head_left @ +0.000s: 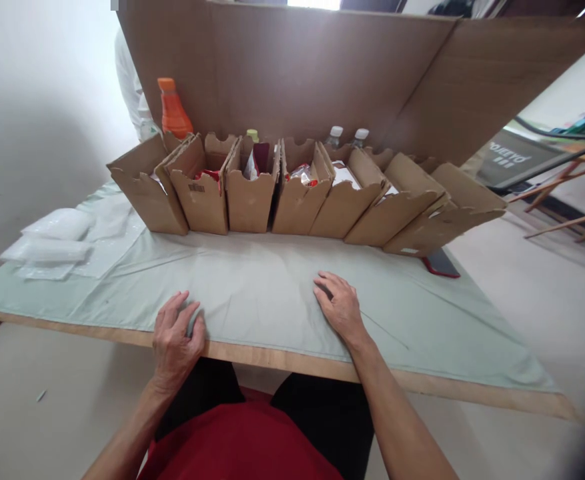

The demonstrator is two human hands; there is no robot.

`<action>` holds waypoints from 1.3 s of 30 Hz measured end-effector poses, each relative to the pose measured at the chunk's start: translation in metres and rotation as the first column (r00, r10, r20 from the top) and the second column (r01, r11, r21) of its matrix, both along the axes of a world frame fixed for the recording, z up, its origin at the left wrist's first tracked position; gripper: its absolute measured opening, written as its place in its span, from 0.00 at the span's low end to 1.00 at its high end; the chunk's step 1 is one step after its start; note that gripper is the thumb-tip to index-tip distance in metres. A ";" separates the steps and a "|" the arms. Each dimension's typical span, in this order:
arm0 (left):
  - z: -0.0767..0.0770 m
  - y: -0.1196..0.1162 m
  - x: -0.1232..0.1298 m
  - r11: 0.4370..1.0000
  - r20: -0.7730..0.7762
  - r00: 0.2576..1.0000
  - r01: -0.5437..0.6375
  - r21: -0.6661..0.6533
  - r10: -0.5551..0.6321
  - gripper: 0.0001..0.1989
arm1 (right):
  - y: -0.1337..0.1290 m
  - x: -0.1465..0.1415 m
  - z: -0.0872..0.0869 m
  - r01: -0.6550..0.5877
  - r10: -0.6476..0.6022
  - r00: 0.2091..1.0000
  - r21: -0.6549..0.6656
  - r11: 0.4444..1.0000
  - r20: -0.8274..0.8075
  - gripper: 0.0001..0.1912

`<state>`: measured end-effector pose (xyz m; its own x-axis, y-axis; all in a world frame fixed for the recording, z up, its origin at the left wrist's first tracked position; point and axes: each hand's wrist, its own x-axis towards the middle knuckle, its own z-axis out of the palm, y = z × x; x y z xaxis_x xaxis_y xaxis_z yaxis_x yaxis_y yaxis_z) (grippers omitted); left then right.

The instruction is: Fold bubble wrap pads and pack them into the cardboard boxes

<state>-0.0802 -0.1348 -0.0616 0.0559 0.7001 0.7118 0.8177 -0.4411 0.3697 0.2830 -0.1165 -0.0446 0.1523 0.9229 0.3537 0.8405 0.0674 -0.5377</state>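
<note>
My left hand rests at the front edge of a table covered with a pale green cloth. Its fingers are apart and it holds nothing. Farther in on the cloth lies my right hand, fingers loosely curved and apart, also with nothing in it. Beyond both hands stands a row of several cardboard bins. Red packaging shows in one bin, a white and dark red packet in another, and clear crinkled wrapping in a third. The bottoms of the bins are hidden.
Behind the bins rises a large cardboard panel. An orange bottle and white-capped bottles stand before it. Bubble-wrap pouches lie at the left. A dark flat object with a red edge sticks out at the right. Part of a person's white sleeve shows behind the panel.
</note>
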 end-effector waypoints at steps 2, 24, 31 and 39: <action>0.001 0.000 0.000 1.000 0.006 1.000 0.001 -0.003 -0.001 0.11 | 0.000 0.000 0.001 0.007 -0.008 1.000 -0.003 1.000 -0.018 0.13; 0.010 0.001 0.007 0.996 -0.074 0.997 0.019 -0.093 -0.026 0.15 | 0.195 -0.089 0.130 -0.236 0.263 0.940 0.143 0.961 -0.219 0.09; 0.017 -0.004 0.001 0.966 0.086 0.996 0.036 -0.258 -0.014 0.15 | 0.077 -0.064 0.138 -0.382 0.399 0.915 0.185 0.905 -0.063 0.12; 0.044 0.007 0.019 0.885 0.426 0.904 0.219 -0.412 -0.025 0.27 | -0.058 0.022 0.125 -0.070 0.108 0.968 0.170 0.983 -0.226 0.17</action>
